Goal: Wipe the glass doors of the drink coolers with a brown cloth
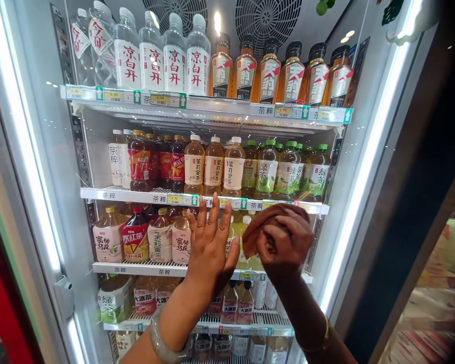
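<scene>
My left hand [210,247] is raised with its fingers spread and holds nothing. Its fingertips overlap the label strip of the middle shelf [151,198]; whether they touch anything I cannot tell. Beside it on the right, my right hand [288,242] is closed around a bunched brown cloth [261,225], which hangs out past the fingers on the left. Behind both hands stand rows of bottles. Jasmine tea bottles [214,164] with white caps are just above my left hand, and green-capped green tea bottles [290,169] are above the cloth.
Clear water bottles [174,55] and amber drink bottles [270,71] fill the top shelf [227,104]. Larger tea bottles [136,237] sit on a lower shelf, partly hidden by my arms. Bright light strips [360,167] run down the cabinet's sides.
</scene>
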{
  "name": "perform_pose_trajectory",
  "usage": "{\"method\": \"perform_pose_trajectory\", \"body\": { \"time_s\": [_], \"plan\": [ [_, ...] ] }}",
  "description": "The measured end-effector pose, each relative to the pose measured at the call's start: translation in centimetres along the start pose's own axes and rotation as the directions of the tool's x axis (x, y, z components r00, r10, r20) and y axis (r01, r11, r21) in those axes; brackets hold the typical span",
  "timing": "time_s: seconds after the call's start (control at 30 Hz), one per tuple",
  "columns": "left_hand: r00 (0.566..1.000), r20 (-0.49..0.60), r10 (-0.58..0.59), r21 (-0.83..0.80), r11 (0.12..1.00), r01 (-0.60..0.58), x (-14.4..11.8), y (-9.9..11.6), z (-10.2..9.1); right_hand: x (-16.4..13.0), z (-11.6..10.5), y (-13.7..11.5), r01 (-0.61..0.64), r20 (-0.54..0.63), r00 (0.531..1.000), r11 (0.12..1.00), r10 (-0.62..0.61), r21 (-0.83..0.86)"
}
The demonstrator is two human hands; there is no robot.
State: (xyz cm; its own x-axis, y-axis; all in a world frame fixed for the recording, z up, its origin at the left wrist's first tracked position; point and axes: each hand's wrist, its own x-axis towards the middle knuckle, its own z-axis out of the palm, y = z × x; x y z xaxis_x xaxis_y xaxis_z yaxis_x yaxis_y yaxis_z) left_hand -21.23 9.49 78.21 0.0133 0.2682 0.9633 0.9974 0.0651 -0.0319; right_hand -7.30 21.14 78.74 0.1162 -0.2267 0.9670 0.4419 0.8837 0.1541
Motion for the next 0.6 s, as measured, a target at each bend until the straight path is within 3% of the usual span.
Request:
{"method": "perform_pose_trajectory", "body": {
  "time_s": [0.1,0.17,0.3,0.47,0.53,0.6],
  "plan": [
    [0.999,0.039,0.001,0.005,1.000,-0.001,0.1,0.6,0.1,0.9,0.5,-0.3,0.125,0.042,0.991,0.989,-0.129,0.084],
    [1.000,0.023,-0.007,0.003,1.000,0.007,0.3,1.1,0.0,2.5,0.7,1.0,0.169,0.036,0.984,0.979,-0.174,0.111],
    [1.000,0.012,-0.024,-0.003,1.000,0.024,0.4,1.9,0.1,3.8,-0.4,3.9,0.108,0.012,0.994,0.992,-0.109,0.071],
    [1.000,0.009,-0.025,-0.001,1.000,0.025,0.1,2.6,0.9,0.5,-1.3,1.8,0.000,0.022,1.000,0.998,0.001,-0.068],
    [1.000,0.013,-0.028,-0.007,1.000,0.028,0.2,3.1,1.1,0.3,-1.1,1.1,-0.003,0.035,0.999,0.995,0.006,-0.101],
    [1.000,0.017,-0.026,-0.008,1.000,0.026,0.3,3.8,1.2,1.1,-1.1,2.1,0.019,0.028,0.999,0.995,-0.016,-0.102]
  ]
}}
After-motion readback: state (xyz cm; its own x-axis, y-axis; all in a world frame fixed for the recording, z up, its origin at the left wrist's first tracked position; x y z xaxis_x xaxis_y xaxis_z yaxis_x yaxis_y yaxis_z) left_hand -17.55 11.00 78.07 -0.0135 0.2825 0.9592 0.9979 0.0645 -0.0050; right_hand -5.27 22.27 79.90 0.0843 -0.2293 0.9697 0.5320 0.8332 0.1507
